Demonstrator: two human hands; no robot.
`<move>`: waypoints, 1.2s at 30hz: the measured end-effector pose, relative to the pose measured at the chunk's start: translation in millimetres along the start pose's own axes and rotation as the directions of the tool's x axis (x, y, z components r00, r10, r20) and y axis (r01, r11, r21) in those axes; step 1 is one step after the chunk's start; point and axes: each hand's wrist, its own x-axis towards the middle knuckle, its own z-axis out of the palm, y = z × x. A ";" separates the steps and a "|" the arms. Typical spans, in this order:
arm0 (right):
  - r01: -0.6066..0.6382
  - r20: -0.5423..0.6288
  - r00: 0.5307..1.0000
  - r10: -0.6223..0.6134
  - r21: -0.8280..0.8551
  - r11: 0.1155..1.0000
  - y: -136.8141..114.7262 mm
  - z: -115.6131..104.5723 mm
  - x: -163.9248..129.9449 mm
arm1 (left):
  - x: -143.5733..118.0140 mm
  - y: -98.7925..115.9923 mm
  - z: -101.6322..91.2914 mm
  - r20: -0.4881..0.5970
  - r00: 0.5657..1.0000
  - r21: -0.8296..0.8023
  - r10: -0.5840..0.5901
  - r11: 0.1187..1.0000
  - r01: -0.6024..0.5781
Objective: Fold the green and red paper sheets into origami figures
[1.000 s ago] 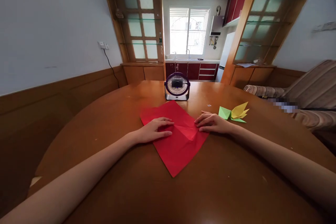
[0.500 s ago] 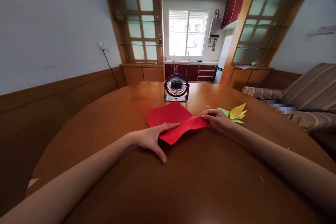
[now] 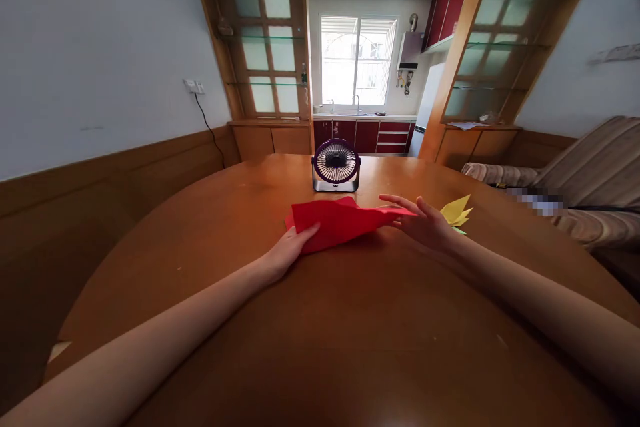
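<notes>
A sheet of red paper [image 3: 340, 221] is raised off the wooden table [image 3: 320, 320] in front of me, partly folded over. My left hand [image 3: 290, 250] grips its near left edge from below. My right hand [image 3: 423, 221] is under the paper's right edge, palm up with fingers spread, carrying that edge. Just behind my right hand lies a folded yellow and green paper figure [image 3: 456, 212], partly hidden by the hand.
A small purple desk fan [image 3: 336, 165] stands on the table right behind the red paper. A striped sofa [image 3: 590, 180] is at the right. A wall with a socket and cable [image 3: 196, 87] runs along the left. A kitchen lies beyond the doorway.
The red paper lay flat under both hands a second ago. Its near corner was then folded away from me, and both hands have now lifted it off the table.
</notes>
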 end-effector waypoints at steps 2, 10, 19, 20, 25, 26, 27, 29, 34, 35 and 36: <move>-0.001 0.047 0.999 0.002 -0.032 0.999 -0.5 0.5 -1.5 | -1.4 3.7 2.9 -0.009 0.999 -0.092 -0.033 0.995 0.032; -0.072 -0.299 0.951 0.080 0.036 0.997 14.8 25.6 4.2 | -12.8 7.3 14.7 0.003 0.996 -0.209 -0.092 0.974 0.090; -0.120 -0.459 0.887 -0.057 -0.348 0.930 37.9 19.5 10.5 | -9.5 -11.8 18.3 -0.114 0.970 0.003 0.215 0.976 -0.216; -0.138 -0.460 0.883 -0.091 -0.441 0.887 39.5 18.6 10.6 | -7.0 -14.3 15.6 -0.136 0.957 0.080 0.257 0.965 -0.248; -0.162 -0.363 0.907 -0.212 -0.768 0.620 44.3 18.8 10.2 | -1.9 -16.6 2.6 -0.135 0.866 0.640 0.481 0.710 -0.295; -0.155 -0.337 0.917 -0.215 -0.796 0.585 44.4 19.5 10.0 | -3.0 -15.1 1.6 -0.075 0.857 0.739 0.509 0.606 -0.295; -0.145 -0.311 0.925 -0.217 -0.819 0.555 44.2 20.3 9.7 | -4.5 -13.4 1.3 0.000 0.858 0.814 0.513 0.498 -0.298; -0.120 -0.264 0.936 -0.233 -0.861 0.495 43.2 21.8 9.2 | -7.8 -10.2 2.7 0.167 0.876 0.891 0.453 0.310 -0.331; -0.024 -0.117 0.964 -0.239 -0.933 0.360 40.7 24.9 10.9 | -11.5 -8.3 9.7 0.459 0.861 0.868 0.221 0.094 -0.487; 0.010 -0.076 0.970 -0.232 -0.937 0.349 40.5 25.2 11.9 | -11.5 -8.3 10.4 0.481 0.858 0.861 0.180 0.091 -0.501; 0.044 -0.037 0.974 -0.223 -0.938 0.345 40.5 25.3 13.0 | -11.6 -8.1 10.7 0.493 0.858 0.856 0.143 0.098 -0.508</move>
